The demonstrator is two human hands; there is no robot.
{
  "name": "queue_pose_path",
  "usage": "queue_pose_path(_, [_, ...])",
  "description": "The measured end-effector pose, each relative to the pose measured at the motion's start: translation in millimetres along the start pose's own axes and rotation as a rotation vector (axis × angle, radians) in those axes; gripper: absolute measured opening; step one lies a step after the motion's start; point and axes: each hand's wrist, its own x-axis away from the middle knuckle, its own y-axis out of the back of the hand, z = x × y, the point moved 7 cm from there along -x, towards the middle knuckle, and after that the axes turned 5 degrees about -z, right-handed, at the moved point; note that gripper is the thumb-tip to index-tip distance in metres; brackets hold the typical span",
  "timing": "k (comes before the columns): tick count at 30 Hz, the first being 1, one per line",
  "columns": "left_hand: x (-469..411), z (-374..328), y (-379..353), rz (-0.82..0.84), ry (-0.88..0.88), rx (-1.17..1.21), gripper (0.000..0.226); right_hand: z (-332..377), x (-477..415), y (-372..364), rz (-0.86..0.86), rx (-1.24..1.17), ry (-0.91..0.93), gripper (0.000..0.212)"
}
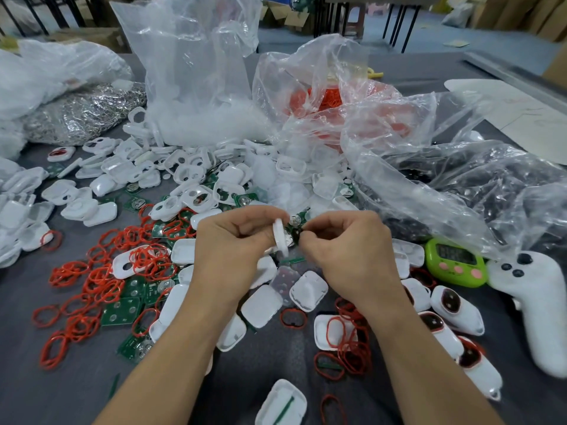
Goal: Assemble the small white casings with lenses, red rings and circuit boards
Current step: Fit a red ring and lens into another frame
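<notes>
My left hand [233, 250] grips a small white casing [280, 237] edge-on above the table's middle. Right beside it, my right hand [346, 250] pinches a small dark-green circuit board [296, 234] against the casing's open side. Loose white casings [260, 306] lie under and around both hands. Red rings [101, 280] are scattered to the left and front right [349, 342]. Green circuit boards [122, 311] lie among the rings at the left. Several assembled casings with dark lenses and red rims [451, 305] lie in a row at the right.
Clear plastic bags stand behind: one with white parts [196, 87], one with red rings [331, 96], one with dark parts [491, 185], one with metal pieces [82, 111]. A green timer [455, 262] and a white controller [534, 305] lie at the right on the grey table.
</notes>
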Motion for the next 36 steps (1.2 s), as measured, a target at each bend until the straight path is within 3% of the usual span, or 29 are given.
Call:
queue_pose_path(3, [-1,8,7,-0.082,0.152,0.088,0.021,4,-2,13,-0.11,0.092,0.094,0.012])
queue_pose_path(7, [-2,11,12,-0.135,0.214,0.061,0.02,7,4,-11,0.117,0.499,0.222,0.008])
queue_pose_path(9, [-1,12,12,-0.127,0.239,0.066,0.019,1,2,-16,0.194,0.503,0.172,0.013])
queue_pose_path(14, [-1,20,8,-0.11,0.291,0.085,0.035,-4,-2,-14,0.199,0.427,0.126,0.023])
queue_pose_path(19, [-3,21,15,-0.222,0.233,0.066,0.032,-4,0,-20,0.194,0.43,0.135,0.03])
queue_pose_path(22, [-2,8,22,-0.261,0.089,-0.184,0.029,-6,-1,-21,0.189,0.436,0.138,0.025])
queue_pose_path(25, [4,-14,18,-0.146,-0.126,-0.698,0.017,-7,-3,-17,0.149,0.435,0.119,0.021])
queue_pose_path(29, [24,-19,-2,0.071,-0.263,-1.257,0.048,-8,-7,-7,0.041,0.333,0.086,0.022])
queue_pose_path(32, [28,-14,-11,0.158,-0.3,-1.285,0.047,-6,-6,-4,0.018,0.203,0.073,0.022])
queue_pose_path(36, [23,-3,-9,0.106,-0.215,-0.93,0.026,-2,-1,-13,0.084,0.124,0.081,0.025])
